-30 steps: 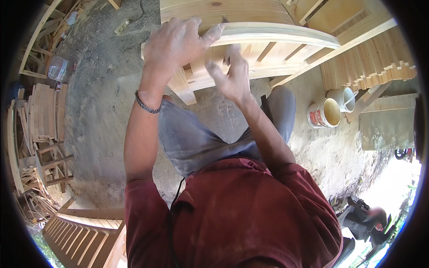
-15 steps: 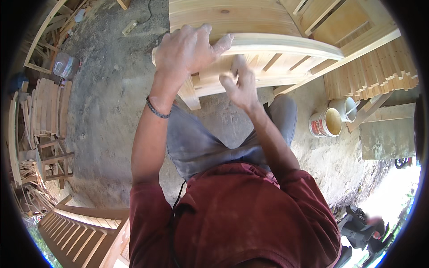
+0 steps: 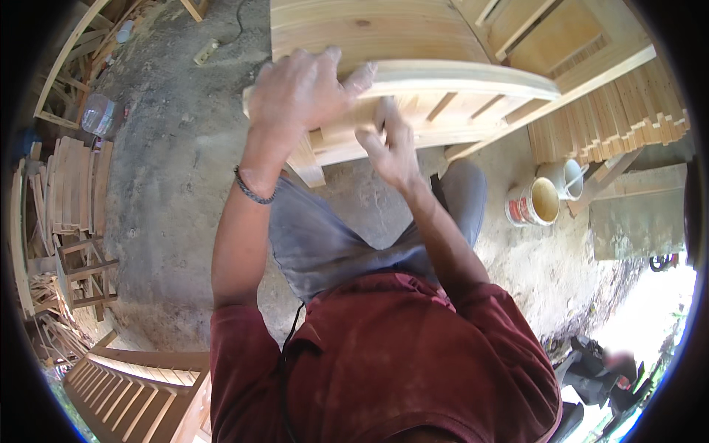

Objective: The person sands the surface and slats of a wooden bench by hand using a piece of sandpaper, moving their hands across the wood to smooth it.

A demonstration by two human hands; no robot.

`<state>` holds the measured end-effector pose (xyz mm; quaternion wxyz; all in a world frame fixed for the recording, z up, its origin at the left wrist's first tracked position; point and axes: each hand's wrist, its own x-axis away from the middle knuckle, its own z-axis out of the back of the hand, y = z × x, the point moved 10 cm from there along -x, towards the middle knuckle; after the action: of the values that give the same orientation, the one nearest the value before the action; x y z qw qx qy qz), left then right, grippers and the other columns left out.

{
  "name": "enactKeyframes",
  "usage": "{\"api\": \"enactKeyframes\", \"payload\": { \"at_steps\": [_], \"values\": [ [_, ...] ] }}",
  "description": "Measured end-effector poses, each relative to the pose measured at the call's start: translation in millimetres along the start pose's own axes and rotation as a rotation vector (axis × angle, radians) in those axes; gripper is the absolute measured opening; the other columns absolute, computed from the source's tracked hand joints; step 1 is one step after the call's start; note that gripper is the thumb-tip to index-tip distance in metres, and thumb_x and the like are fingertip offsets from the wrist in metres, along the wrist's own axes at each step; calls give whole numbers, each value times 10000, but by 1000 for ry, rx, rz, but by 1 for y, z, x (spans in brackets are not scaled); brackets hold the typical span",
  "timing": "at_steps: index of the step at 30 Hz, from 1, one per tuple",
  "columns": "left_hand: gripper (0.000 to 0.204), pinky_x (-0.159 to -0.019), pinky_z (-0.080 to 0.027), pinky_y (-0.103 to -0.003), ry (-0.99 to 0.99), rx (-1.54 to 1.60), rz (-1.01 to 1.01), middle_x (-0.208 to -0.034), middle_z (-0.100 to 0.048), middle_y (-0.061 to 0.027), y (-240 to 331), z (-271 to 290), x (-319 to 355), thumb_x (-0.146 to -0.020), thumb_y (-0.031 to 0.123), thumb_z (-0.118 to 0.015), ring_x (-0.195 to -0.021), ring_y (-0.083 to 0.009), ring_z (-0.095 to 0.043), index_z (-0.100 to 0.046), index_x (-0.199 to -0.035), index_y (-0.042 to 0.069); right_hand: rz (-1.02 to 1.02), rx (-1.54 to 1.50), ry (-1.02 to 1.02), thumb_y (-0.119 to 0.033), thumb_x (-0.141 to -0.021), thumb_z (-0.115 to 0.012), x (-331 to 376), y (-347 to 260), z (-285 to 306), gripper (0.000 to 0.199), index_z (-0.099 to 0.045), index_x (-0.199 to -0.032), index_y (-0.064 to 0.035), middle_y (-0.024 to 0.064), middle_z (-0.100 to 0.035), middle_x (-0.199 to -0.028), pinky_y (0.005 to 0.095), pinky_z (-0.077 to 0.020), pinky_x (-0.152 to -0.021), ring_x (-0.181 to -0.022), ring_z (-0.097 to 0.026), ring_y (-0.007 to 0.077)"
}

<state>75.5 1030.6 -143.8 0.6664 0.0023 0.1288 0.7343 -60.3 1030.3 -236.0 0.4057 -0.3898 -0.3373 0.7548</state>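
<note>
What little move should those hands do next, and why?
Maybe slide the right hand a little rightward along the curved wooden rail. The left hand lies over the rail's left part, which may help steady it. The right hand is close by, and the rail runs on uncovered to the right.

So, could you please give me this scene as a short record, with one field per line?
Left hand: laid over the left end of a curved wooden rail
Right hand: just below the rail, blurred; whether it holds anything is unclear
Clothing: dark red shirt, grey trousers
Right side: two buckets
Left side: wooden boards, clear plastic container
</note>
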Motion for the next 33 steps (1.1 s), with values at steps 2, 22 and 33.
{"api": "enactKeyframes", "payload": {
  "at_steps": [2, 22, 33],
  "values": [
    [690, -730, -587, -495, -57, -5, 24, -826, -727, -238, 1, 0, -2, -912, 675, -542, -826, -388, -735, -732, -1049, 26, -136, -118, -72, -169, -809, -627, 8, 15, -9, 596, -495, -1327, 96, 300, -652, -1120, 450, -506, -946, -1067, -647, 408],
    [559, -837, -524, -556, -35, -104, 30, -1030, -708, -260, 13, 7, 0, -975, 583, -505, -994, -470, -659, -681, -1197, 101, -132, -276, 30, -181, -786, -640, 19, 50, -22, 722, -443, -1439, 57, 383, -553, -1290, 481, -470, -1033, -1184, -562, 516],
    [646, -742, -578, -505, 12, -38, 34, -800, -715, -235, 7, 11, 0, -938, 669, -513, -822, -414, -720, -716, -936, 56, -145, -138, -84, -100, -814, -601, 3, 20, -9, 716, -352, -1462, 73, 359, -584, -1243, 507, -486, -975, -1150, -595, 502]
  ]
}}
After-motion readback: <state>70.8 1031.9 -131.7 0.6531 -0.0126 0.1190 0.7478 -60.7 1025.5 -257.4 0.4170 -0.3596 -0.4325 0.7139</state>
